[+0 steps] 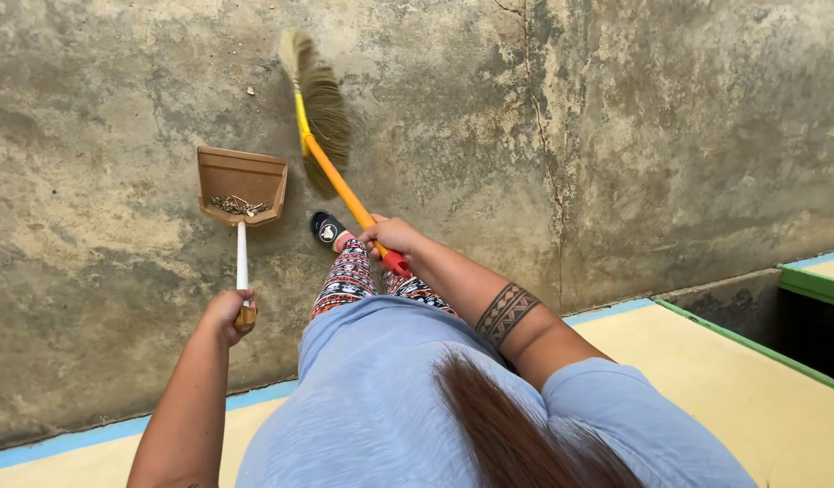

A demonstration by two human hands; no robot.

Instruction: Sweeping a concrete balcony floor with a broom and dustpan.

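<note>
Broom (319, 122) and dustpan (241, 185), both gripped

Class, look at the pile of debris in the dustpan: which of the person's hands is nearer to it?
Left. The left hand grips the dustpan handle directly below the debris; the right hand holds the broom, off to the side.

Both arms reach forward, left hand (229, 312) and right hand (391, 237) fisted.

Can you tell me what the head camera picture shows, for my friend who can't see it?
A person sweeps a stained concrete floor, the right hand gripping an orange-handled straw broom and the left hand holding a brown dustpan with a little debris inside.
</note>
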